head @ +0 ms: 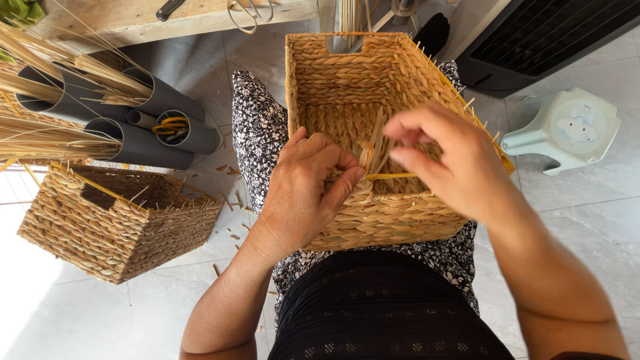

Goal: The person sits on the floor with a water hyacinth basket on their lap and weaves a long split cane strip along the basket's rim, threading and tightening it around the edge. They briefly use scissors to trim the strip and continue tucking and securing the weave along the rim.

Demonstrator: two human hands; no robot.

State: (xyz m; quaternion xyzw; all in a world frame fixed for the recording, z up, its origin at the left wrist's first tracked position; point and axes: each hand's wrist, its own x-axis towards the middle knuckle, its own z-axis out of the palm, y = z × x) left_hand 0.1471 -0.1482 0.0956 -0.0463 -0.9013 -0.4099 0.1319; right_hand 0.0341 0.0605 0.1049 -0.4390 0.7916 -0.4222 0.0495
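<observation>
Woven straw fills most of what I can see: a square basket [373, 133] rests on the person's lap, mouth toward them, its walls and floor fully plaited and a handle slot cut in the far wall. By the look of it the body is finished and only the near rim is being worked, since loose strand ends [375, 150] stand up there and thin stubs poke out along the right edge. A second basket [113, 220] of the same make sits on the pale tiled floor [587, 220] to the left, also with stray ends showing along its rim. Behind it grey pipes [143, 143] lie stacked, stuffed with bundles of dry straw [40, 133]; one holds yellow-handled scissors [170, 125]. A small pale stool [567, 130] stands to the right, near the basket but apart from it, with a dark slatted unit [547, 33] beyond. The left hand [303, 193] grips the near rim, fingers curled over it, thumb pressing toward the strands. The right hand [443, 160] hovers inside the basket, fingertips pinching a thin yellowish strand [390, 176] that runs across to the left thumb. Room is tight inside the walls; the floor to the right and front left looks open, littered only with short straw clippings [230, 200].
</observation>
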